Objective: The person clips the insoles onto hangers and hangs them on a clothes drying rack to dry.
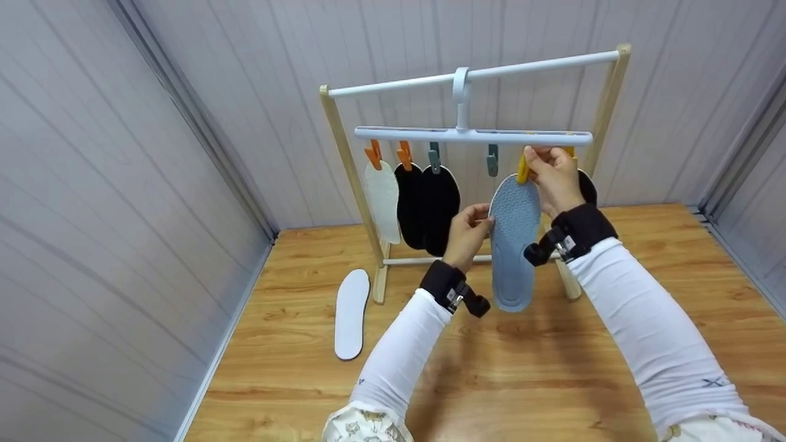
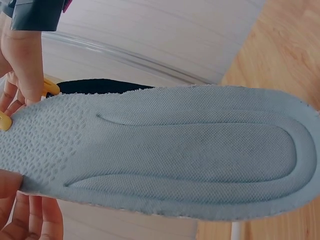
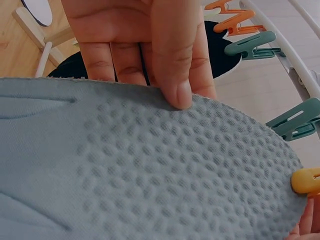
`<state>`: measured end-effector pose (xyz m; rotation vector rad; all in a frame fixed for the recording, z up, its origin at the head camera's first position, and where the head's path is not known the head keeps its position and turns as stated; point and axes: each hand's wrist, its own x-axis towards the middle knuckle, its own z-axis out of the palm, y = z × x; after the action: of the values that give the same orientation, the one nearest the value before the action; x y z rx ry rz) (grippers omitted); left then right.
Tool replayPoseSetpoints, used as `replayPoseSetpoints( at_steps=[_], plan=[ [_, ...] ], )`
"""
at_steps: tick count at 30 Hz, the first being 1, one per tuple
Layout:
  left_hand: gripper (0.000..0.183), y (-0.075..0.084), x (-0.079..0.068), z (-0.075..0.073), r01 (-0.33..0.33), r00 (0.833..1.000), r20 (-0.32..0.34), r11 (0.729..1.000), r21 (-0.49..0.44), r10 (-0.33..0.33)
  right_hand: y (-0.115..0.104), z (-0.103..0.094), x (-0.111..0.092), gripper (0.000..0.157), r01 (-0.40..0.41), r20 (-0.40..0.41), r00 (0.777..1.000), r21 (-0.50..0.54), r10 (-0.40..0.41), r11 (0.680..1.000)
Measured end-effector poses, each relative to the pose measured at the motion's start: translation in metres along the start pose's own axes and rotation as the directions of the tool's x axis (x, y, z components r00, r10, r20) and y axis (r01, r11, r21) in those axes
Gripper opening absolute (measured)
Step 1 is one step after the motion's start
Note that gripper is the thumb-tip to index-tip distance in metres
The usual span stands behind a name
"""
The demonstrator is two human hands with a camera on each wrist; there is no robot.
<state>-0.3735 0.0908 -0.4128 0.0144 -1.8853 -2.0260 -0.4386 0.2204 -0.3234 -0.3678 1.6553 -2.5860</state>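
Observation:
A grey-blue insole (image 1: pixel 514 252) with a dimpled forefoot hangs toe up from a yellow clip (image 1: pixel 522 169) beneath a white hanger bar (image 1: pixel 411 134). My left hand (image 1: pixel 466 234) pinches the insole's left edge near the forefoot, the thumb (image 3: pixel 177 75) on its dimpled face. At the clip, my right hand (image 1: pixel 557 181) grips with thumb and fingers; part of that grip is hidden. Behind this hand, a black insole (image 1: pixel 587 187) is partly covered, with another yellow clip (image 1: pixel 570 151) above it.
Orange clips (image 1: pixel 373 155) hold a white insole (image 1: pixel 382 202) and a black insole (image 1: pixel 408 205); a dark green clip (image 1: pixel 434 158) holds another. One green clip (image 1: pixel 492 161) hangs unused. A wooden-legged rack (image 1: pixel 350 159) bears the hanger. A loose white insole (image 1: pixel 352 314) lies on the wood-grain surface (image 1: pixel 276 368).

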Motion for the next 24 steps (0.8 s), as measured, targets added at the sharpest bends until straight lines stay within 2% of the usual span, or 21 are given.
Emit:
replayPoseSetpoints(
  at_steps=[7,12,15,21,24],
  plan=[
    [0.022,-0.006,-0.003,-0.003,0.009,1.000,-0.022,1.000,-0.009,-0.009,0.007,0.000,-0.004,0.013,0.038,0.042,0.998,0.039,-0.040,0.999],
    [0.023,-0.012,-0.004,-0.006,0.044,0.999,-0.028,0.999,-0.018,-0.044,0.008,0.000,-0.005,0.013,0.060,0.022,0.998,0.035,-0.061,0.998],
    [0.023,-0.016,-0.004,-0.009,0.067,0.997,-0.043,0.998,-0.021,-0.068,0.008,-0.002,-0.004,0.014,0.046,0.007,0.999,0.037,-0.047,0.998],
    [0.025,-0.027,-0.013,-0.026,0.165,0.986,-0.031,0.985,-0.042,-0.166,0.013,-0.005,-0.006,0.011,0.056,0.003,0.998,0.013,-0.056,0.998],
    [0.026,-0.034,-0.018,-0.037,0.194,0.981,-0.019,0.981,-0.022,-0.194,0.015,-0.007,-0.008,0.019,0.061,0.004,0.998,-0.022,-0.061,0.998]
  ],
)
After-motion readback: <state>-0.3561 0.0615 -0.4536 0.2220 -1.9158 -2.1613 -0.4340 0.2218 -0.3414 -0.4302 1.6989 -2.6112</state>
